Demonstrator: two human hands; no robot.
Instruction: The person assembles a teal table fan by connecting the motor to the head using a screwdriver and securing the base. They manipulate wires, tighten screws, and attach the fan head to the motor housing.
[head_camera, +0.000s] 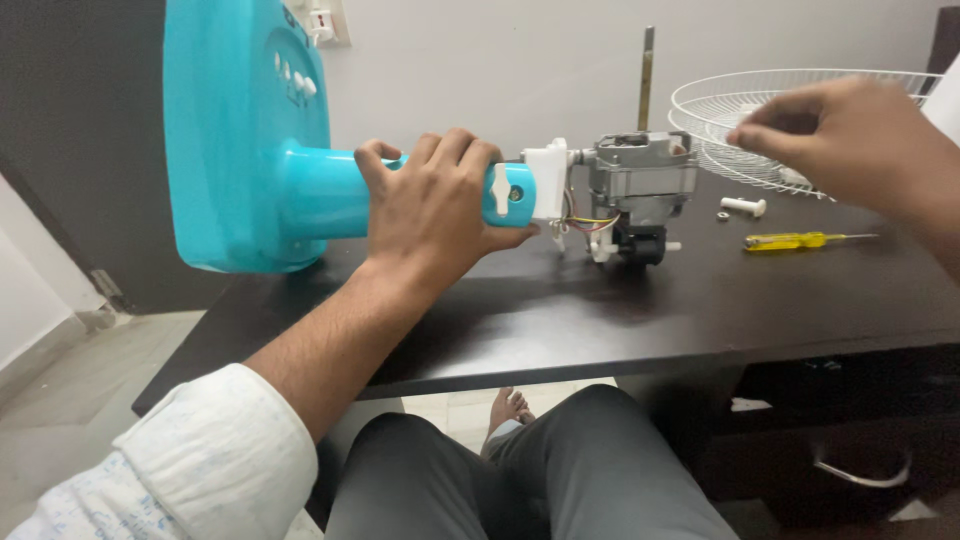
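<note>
The person's left hand (437, 200) wraps firmly around the turquoise neck (330, 192) of a table fan lying on its side, fingers curled over the top and thumb underneath, close to where the neck meets a white plastic joint (548, 180). The forearm reaches in from the lower left, with a rolled white sleeve (215, 455) at the elbow. The right hand (850, 135) hovers in the air at the upper right, above the table and well apart from the fan; its fingertips are pinched together, and whether something small sits between them cannot be told. To the left of the gripping hand, the fan's broad turquoise base (235, 130) stands on edge at the table's corner, with a row of white buttons (295, 82) on its face. To the right of the white joint sits the bare grey metal motor (640, 175), with red and yellow wires (590, 222) showing beneath it, a black part underneath, and a thin metal shaft (647, 78) pointing straight up. All of this rests on a dark brown table (600, 310). Below the right hand, a yellow-handled screwdriver (795, 241) lies flat on the table, with a small white plastic bolt (745, 206) and a tiny metal nut (722, 214) just beside it. Behind them, a white wire fan guard (720, 110) lies like a shallow bowl. At the bottom of the view are the person's knees in dark grey trousers (530, 480) and a bare foot (508, 408) on a pale tiled floor.
</note>
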